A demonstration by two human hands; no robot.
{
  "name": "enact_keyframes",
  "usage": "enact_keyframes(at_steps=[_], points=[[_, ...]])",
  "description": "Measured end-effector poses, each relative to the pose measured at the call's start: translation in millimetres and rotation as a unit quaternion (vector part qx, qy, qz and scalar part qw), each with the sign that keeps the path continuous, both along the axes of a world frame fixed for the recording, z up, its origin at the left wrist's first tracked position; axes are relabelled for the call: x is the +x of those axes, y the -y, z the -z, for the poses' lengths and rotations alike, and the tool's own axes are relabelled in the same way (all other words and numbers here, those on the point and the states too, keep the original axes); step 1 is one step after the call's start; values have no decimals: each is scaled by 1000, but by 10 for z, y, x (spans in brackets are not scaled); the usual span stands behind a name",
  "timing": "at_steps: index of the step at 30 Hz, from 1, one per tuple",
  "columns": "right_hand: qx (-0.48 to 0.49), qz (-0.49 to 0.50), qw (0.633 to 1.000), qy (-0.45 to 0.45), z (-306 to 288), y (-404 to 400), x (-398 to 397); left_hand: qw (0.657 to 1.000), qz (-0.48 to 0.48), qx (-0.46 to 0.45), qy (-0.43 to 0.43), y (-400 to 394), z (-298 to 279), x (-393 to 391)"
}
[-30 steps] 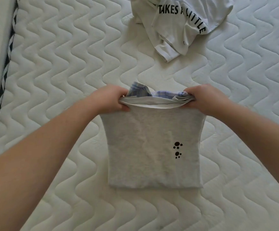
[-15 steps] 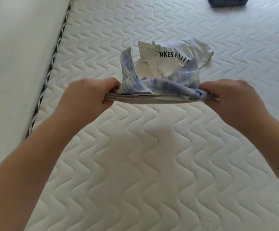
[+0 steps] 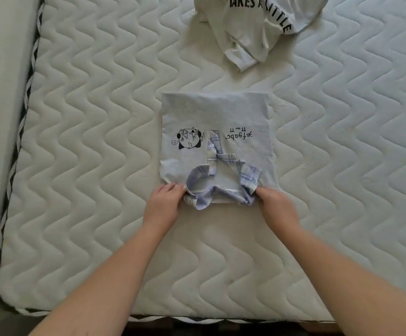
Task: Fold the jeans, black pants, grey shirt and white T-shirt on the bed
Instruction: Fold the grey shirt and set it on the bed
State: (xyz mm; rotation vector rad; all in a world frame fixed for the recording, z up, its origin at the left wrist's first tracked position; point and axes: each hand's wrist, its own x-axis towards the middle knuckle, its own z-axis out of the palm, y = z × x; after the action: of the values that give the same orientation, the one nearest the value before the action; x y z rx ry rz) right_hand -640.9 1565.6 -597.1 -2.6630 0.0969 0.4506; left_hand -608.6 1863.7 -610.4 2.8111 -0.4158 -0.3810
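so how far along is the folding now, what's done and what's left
Nearly done: the grey shirt lies on the bed as a neat flat rectangle, print side up. In hand: the left hand and right hand grip its near edge by the plaid collar. Left: the white T-shirt is a crumpled heap beyond it. Jeans and black pants are out of view.

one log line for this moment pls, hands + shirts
left hand: grips collar edge | right hand: grips collar edge | grey shirt: folded flat, print up | white T-shirt: crumpled, unfolded | bed
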Motion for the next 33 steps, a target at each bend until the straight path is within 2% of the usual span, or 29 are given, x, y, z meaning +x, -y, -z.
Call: enact_keyframes(at_steps=[3,5,7,9,13,15,17,20,23,26,28,29,31,33], points=[[32,-2,999,-38,154,-49,-126,989,29,100,-101,38,165,-172],[14,-12,997,-73,188,-77,-189,986,12,103,-130,85,196,-236],[15,0,995,-94,184,-109,-207,987,-19,86,-131,161,189,-269],[46,47,996,-66,160,-160,-177,989,-48,70,-124,249,154,-270],[86,125,988,-44,102,-258,-14,994,-45,52,-87,396,122,-215],[186,207,959,-57,78,-314,98,997,-60,7,-51,447,81,-136],[283,277,917,-53,60,-370,214,993,-82,-83,-22,489,15,-55],[286,297,911,-11,17,-419,363,982,-81,-170,-1,534,-89,56],[324,365,872,29,-27,-401,448,984,-55,-171,5,511,-130,140],[374,470,799,28,-43,-315,504,991,-8,-135,-14,418,-84,187],[391,517,761,33,-43,-252,526,994,31,-86,-60,368,-31,202],[394,513,762,32,-38,-233,525,993,53,-54,-87,360,-6,198],[392,457,799,16,-23,-237,500,989,82,-12,-119,351,40,198],[389,396,832,-1,4,-261,456,987,97,-19,-123,351,62,227]])
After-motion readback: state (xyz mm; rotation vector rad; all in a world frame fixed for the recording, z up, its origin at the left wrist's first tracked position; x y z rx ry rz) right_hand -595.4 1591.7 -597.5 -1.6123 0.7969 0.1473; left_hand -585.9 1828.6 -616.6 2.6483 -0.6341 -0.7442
